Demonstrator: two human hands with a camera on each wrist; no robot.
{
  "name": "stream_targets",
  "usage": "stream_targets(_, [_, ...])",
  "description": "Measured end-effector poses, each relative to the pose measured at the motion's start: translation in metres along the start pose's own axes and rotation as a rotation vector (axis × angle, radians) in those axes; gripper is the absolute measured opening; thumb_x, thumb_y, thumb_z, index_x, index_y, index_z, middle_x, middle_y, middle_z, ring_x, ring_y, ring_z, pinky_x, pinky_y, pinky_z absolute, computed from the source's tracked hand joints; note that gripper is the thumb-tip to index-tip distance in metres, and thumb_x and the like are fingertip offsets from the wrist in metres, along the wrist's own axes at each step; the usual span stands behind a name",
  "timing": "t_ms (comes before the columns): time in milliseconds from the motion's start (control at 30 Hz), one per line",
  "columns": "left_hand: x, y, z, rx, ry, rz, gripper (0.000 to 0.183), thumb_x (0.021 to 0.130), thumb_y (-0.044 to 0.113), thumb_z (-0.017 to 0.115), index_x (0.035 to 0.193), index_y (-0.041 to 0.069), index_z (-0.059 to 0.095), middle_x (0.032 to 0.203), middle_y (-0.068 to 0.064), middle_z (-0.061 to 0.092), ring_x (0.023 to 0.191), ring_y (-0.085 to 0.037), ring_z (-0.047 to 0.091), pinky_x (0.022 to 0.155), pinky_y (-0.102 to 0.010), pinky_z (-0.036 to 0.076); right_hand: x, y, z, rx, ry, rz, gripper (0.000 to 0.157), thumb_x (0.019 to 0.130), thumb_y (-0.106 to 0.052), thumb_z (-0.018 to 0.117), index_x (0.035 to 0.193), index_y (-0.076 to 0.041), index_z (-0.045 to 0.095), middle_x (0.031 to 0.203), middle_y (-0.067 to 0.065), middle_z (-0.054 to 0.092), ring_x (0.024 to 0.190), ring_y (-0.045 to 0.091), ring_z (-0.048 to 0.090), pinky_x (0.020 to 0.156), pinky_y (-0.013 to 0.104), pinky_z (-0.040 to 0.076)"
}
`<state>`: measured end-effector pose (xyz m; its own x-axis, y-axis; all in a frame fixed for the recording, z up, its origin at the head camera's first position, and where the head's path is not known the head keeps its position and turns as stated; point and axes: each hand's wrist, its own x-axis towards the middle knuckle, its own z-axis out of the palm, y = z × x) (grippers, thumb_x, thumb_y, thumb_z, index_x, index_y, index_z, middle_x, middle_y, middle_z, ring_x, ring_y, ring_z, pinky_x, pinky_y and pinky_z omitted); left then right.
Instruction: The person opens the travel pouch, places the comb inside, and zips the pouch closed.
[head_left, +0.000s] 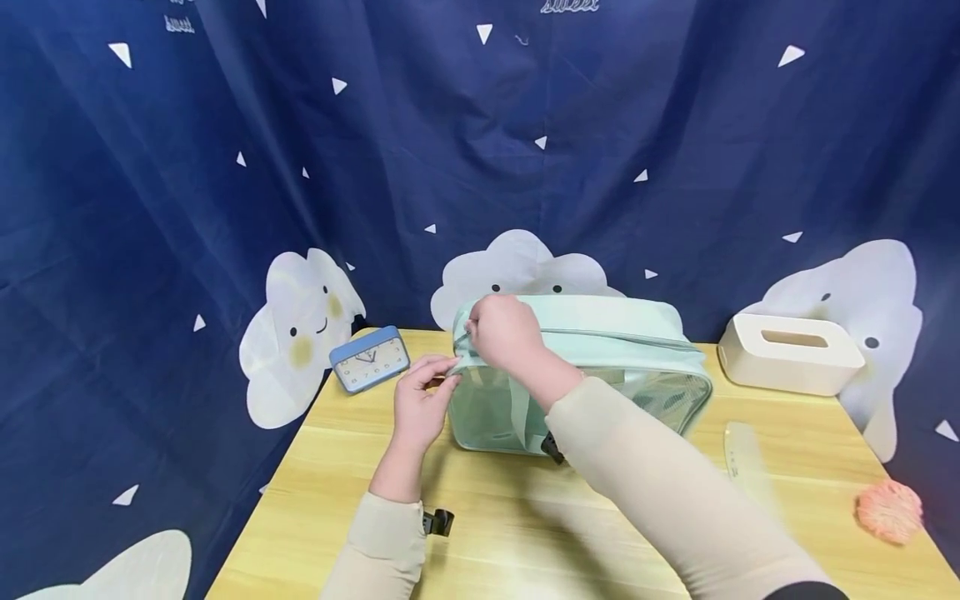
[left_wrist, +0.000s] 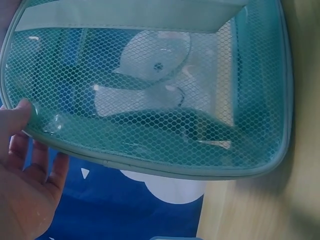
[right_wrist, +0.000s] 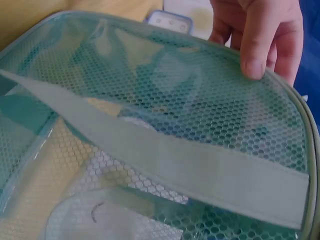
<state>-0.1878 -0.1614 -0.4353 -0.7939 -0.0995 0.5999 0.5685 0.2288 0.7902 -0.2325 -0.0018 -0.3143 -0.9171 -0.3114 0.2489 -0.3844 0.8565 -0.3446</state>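
Item under inspection: a mint-green mesh bag (head_left: 600,354), upright on the table (head_left: 480,558), its centre taken as the middle of the dial. Step in hand, as judged: work on the zip (head_left: 622,336) at the bag's upper corner, ten o'clock. The next move appears to call for a firm hold by the left hand (head_left: 420,404) while the right hand (head_left: 504,332) draws along the zip line toward two o'clock (direction of travel not confirmed).

Left hand: at nine o'clock, thumb and forefinger closed in a pinch on the bag's front top edge; the left wrist view shows the thumb over the rim, the other fingers spread loosely below it. The forearm comes up from seven o'clock.

Right hand: at ten o'clock, fingers tightly curled, seemingly pinching at the zip; its fingertips and any pull tab are hidden. The forearm runs in from five o'clock, across the bag's front.

Surroundings: a blue clock (head_left: 370,360) lies near the left hand, at nine o'clock; a white tissue box (head_left: 780,367) stands at three o'clock.
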Motion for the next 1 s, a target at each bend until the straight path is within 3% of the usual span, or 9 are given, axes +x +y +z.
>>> stream_targets(167, [0.003, 0.001, 0.0, 0.027, -0.045, 0.004, 0.019, 0.09, -0.008, 0.079, 0.108, -0.001, 0.081, 0.104, -0.015, 0.075, 0.091, -0.017, 0.067, 0.079, -0.025, 0.056, -0.001, -0.001, 0.001, 0.007, -0.028, 0.061, 0.019, 0.105, -0.023, 0.068, 0.099, -0.014, 0.083, 0.097, -0.001, 0.079, 0.089, 0.022, 0.073, 0.079, 0.041, 0.059])
stream_targets(333, [0.013, 0.003, -0.005, 0.073, -0.103, -0.026, 0.014, 0.096, 0.001, 0.075, 0.11, -0.001, 0.078, 0.104, -0.015, 0.075, 0.092, -0.019, 0.065, 0.082, -0.032, 0.053, 0.0, 0.005, -0.004, 0.016, -0.074, 0.143, 0.023, 0.106, -0.026, 0.065, 0.094, -0.014, 0.08, 0.096, 0.002, 0.077, 0.086, 0.025, 0.072, 0.076, 0.043, 0.059])
stream_targets(467, [0.032, 0.003, -0.006, 0.127, -0.138, -0.105, 0.02, 0.104, 0.01, 0.069, 0.119, -0.001, 0.076, 0.112, -0.015, 0.072, 0.097, -0.025, 0.066, 0.083, -0.03, 0.051, 0.002, 0.014, -0.011, 0.01, -0.123, 0.211, 0.028, 0.106, -0.03, 0.063, 0.087, -0.013, 0.075, 0.092, 0.005, 0.074, 0.083, 0.026, 0.07, 0.072, 0.044, 0.058])
stream_targets(600, [0.057, 0.0, -0.004, 0.142, -0.252, -0.185, 0.031, 0.103, 0.018, 0.072, 0.129, 0.001, 0.074, 0.135, -0.017, 0.06, 0.122, -0.033, 0.058, 0.092, -0.043, 0.052, -0.004, 0.027, -0.023, 0.005, -0.091, 0.21, 0.024, 0.105, -0.027, 0.063, 0.093, -0.013, 0.079, 0.098, 0.005, 0.076, 0.088, 0.028, 0.072, 0.076, 0.046, 0.059])
stream_targets(733, [0.071, -0.002, -0.006, 0.133, -0.368, -0.287, 0.032, 0.103, 0.019, 0.072, 0.129, 0.001, 0.075, 0.155, -0.016, 0.047, 0.144, -0.035, 0.042, 0.112, -0.058, 0.043, -0.025, 0.051, -0.038, 0.04, 0.063, 0.167, 0.022, 0.103, -0.018, 0.061, 0.103, -0.011, 0.082, 0.105, 0.005, 0.079, 0.094, 0.031, 0.074, 0.079, 0.05, 0.059])
stream_targets(867, [0.076, -0.006, -0.005, 0.113, -0.45, -0.371, 0.033, 0.103, 0.021, 0.071, 0.129, 0.001, 0.074, 0.167, -0.013, 0.035, 0.156, -0.037, 0.027, 0.122, -0.062, 0.03, -0.068, 0.1, -0.057, 0.125, 0.348, 0.149, 0.02, 0.099, -0.014, 0.064, 0.1, -0.005, 0.082, 0.097, 0.012, 0.078, 0.085, 0.032, 0.071, 0.076, 0.05, 0.054])
stream_targets(1000, [0.081, -0.013, -0.005, 0.117, -0.499, -0.41, 0.039, 0.102, 0.027, 0.074, 0.134, 0.005, 0.073, 0.172, -0.01, 0.029, 0.16, -0.038, 0.018, 0.124, -0.065, 0.022, -0.119, 0.163, -0.069, 0.186, 0.562, 0.247, 0.019, 0.097, -0.014, 0.07, 0.098, 0.0, 0.082, 0.086, 0.014, 0.074, 0.071, 0.015, 0.061, 0.068, 0.031, 0.046])
